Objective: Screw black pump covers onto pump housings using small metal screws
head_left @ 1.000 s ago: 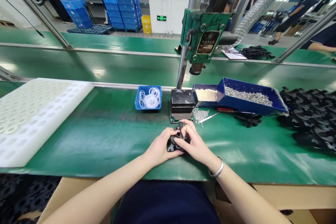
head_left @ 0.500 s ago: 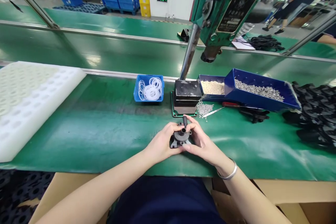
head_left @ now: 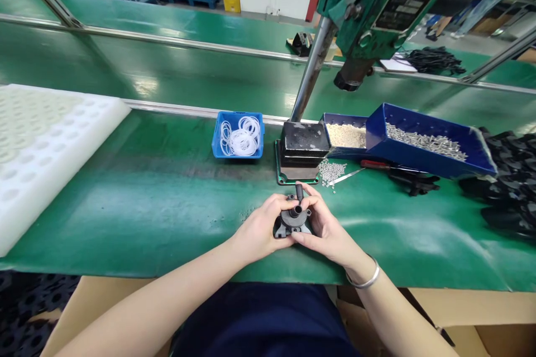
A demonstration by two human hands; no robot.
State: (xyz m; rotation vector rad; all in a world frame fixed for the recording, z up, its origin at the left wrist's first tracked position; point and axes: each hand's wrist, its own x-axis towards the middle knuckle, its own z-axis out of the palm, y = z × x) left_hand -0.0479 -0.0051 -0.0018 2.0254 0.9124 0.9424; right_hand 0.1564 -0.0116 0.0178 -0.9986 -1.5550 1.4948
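A black plastic pump housing (head_left: 292,222) with two short pipe stubs rests low over the green mat, between both palms. My left hand (head_left: 264,224) is closed around its left side, fingers over the top and thumb at the near edge. From the other side my right hand (head_left: 322,227) grips it, thumb on the near rim and fingers behind the upright stub. The underside of the housing is hidden. Just beyond it stands the black block (head_left: 304,142) on the base of a green press (head_left: 377,17).
A blue bin (head_left: 216,148) of white rings stands left of the press. To the right are small loose nuts (head_left: 333,172), a screwdriver (head_left: 374,164), a bin of pale parts (head_left: 347,135), a blue bin of screws (head_left: 431,142) and piled black parts (head_left: 511,178). White foam (head_left: 84,139) lies at left.
The view has shifted slightly, so the press and bins sit a little further right. Both hands keep the same hold on the pump housing.
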